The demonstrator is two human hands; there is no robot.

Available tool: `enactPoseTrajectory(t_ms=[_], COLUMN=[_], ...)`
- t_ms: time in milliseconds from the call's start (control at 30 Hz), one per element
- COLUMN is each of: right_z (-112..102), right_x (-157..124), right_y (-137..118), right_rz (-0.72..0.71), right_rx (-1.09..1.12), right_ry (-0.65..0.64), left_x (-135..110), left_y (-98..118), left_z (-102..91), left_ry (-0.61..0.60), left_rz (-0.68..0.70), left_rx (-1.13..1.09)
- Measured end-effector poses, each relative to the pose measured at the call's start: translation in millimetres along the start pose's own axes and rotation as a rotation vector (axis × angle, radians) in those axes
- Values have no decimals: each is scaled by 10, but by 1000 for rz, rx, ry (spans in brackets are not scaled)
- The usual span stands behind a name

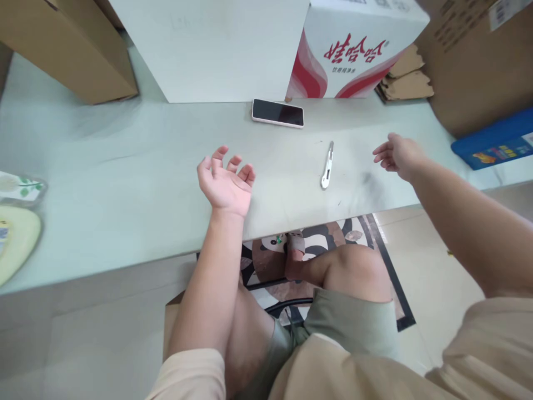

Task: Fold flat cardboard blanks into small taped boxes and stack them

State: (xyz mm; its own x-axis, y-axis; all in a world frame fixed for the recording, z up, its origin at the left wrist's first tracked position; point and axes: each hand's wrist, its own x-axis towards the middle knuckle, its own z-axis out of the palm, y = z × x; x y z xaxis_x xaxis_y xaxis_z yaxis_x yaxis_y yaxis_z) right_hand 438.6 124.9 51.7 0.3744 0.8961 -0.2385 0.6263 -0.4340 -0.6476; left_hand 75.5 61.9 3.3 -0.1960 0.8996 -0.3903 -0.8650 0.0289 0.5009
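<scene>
My left hand (229, 183) is palm up over the pale table, its fingers loosely curled and apart, with nothing in it. To the right, my right hand (397, 154) hovers over the table, fingers partly spread and holding nothing. Between the two hands lies a white utility knife (327, 165), its tip pointing away from me; my right hand is nearer to it. A phone (278, 113) with a dark screen and a light case rests farther back, just in front of the boxes. Neither hand touches the knife or the phone.
A large white box (220, 50) and a red-and-white carton (341, 61) stand at the back. Brown cardboard boxes (79, 50) flank them. Folded cardboard (408, 83) and a blue package (495, 139) are at right. A pale yellow object (20, 239) sits at left. The table edge (166, 253) is near my legs.
</scene>
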Motion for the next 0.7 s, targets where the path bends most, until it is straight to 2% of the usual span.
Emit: enactPoseTrajectory(t_ms=[67, 133, 267, 367, 500, 600, 700], right_z=[31, 122, 527, 954, 1606, 2153, 2675], right_x=[-139, -252, -395, -518, -728, -886, -1091], right_y=[-183, -372, -771, -1152, -1780, -2301, -2852], right_rz=[62, 62, -88, -283, -572, -852, -1141], right_rx=[24, 34, -64, -217, -342, -339, -236], right_ry=[-28, -33, -71, -169, -283, -305, -290], left_x=[-65, -123, -214, -258, -283, -276, -236], left_y=[48, 119, 282, 403, 567, 671, 738], left_z=[-23, -61, -147, -205, -301, -377, -435], left_ry=[7, 22, -37, -104, -127, -144, -141], left_rz=[7, 22, 15, -8, -24, -16, 3], left_rx=[-22, -58, -98, -97, -134, -152, -135])
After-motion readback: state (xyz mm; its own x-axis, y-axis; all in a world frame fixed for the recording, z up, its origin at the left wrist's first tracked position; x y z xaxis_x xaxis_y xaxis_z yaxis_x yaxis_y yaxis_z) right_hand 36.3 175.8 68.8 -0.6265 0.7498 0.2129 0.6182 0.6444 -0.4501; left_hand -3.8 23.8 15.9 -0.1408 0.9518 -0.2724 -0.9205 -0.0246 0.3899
